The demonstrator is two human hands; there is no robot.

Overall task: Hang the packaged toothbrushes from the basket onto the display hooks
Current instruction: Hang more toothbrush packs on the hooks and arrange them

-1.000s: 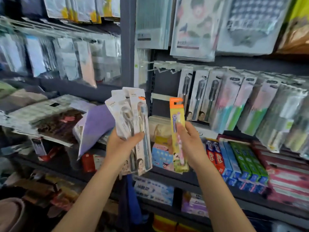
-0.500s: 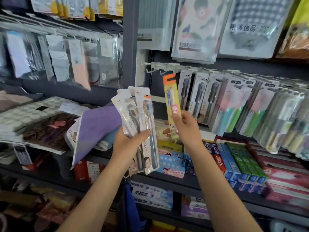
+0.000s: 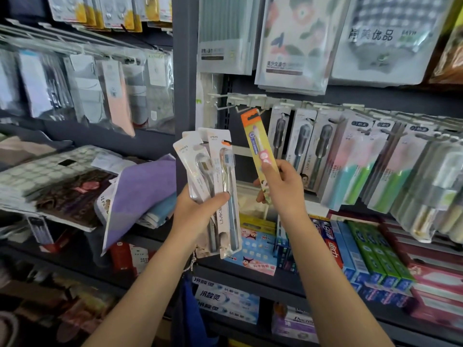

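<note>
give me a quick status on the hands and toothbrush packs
Left hand grips white carded toothbrush packs. Right hand holds yellow orange-topped toothbrush pack just below bare white hook.

Glossy clear plastic fronts the toothbrush packs.

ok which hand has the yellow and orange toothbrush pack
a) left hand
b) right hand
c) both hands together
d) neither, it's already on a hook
b: the right hand pinches the yellow and orange toothbrush pack by its lower part, its top up near the empty hooks, while the left hand grips a fan of white toothbrush packs.
</note>
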